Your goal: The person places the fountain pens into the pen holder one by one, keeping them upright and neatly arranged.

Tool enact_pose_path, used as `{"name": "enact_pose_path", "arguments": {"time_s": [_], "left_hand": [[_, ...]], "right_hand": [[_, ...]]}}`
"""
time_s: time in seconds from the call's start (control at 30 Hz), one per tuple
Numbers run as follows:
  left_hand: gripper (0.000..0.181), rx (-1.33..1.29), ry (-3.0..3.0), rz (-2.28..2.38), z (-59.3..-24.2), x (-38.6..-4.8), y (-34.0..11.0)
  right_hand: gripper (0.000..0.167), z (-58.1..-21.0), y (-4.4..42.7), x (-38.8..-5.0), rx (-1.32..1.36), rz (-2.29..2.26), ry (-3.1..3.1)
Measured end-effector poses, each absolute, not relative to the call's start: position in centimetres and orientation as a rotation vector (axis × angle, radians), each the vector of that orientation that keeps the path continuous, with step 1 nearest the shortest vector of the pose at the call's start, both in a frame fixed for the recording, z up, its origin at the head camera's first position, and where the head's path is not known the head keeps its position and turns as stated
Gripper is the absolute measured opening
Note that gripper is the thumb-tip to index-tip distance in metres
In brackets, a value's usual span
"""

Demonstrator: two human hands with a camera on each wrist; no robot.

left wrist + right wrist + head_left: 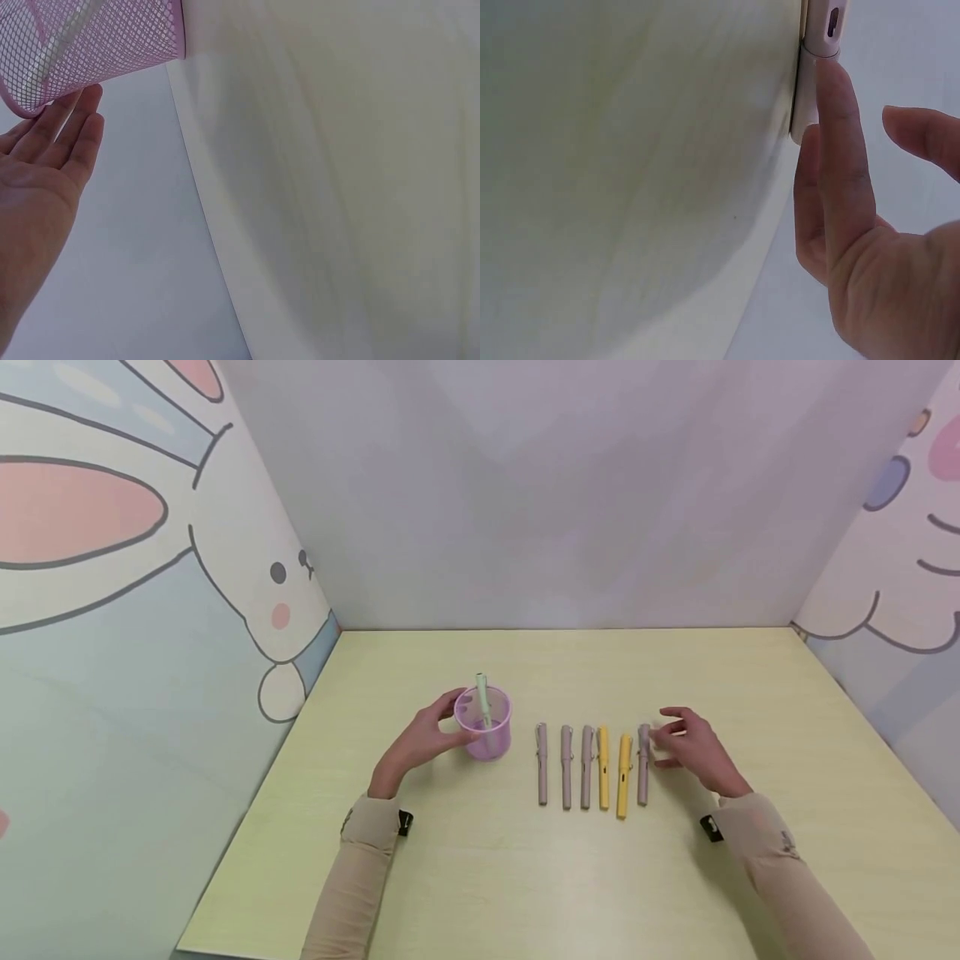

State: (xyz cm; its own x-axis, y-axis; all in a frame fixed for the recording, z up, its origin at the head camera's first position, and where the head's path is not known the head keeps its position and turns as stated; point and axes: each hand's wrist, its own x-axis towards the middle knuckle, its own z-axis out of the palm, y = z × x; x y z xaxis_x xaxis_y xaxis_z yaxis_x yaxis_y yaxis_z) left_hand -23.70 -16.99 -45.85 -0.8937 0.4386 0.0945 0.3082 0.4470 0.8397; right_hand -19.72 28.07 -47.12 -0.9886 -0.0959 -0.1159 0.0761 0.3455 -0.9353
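Observation:
A pink mesh pen holder (497, 745) stands upright on the table, with a pale green pen (482, 697) leaning inside it. My left hand (423, 741) holds the pen holder from its left side, thumb at the front and fingers behind. In a row to its right lie mauve pens (542, 768) and two yellow pens (623, 777). My right hand (693, 747) is at the rightmost mauve pen (643, 768), with loosely extended fingers. In the right wrist view the index fingertip overlaps that pen (807, 94); whether it touches is unclear. The thumb stands apart from it.
The pale wooden table (465, 877) meets a plain light wall (525, 510) at the back. Side walls with cartoon drawings (247, 577) rise along the left and right edges. Black wrist straps (406, 822) show at both cuffs.

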Motion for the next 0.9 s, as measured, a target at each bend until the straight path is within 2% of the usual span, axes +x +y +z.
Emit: {"name": "enact_pose_path", "arguments": {"time_s": [0.9], "left_hand": [[0.082,0.638,2.567,1.427,-45.84,-23.71,-16.98]], "right_hand": [[0.06,-46.88,27.15,-19.56,0.074,-1.561,2.386]]}}
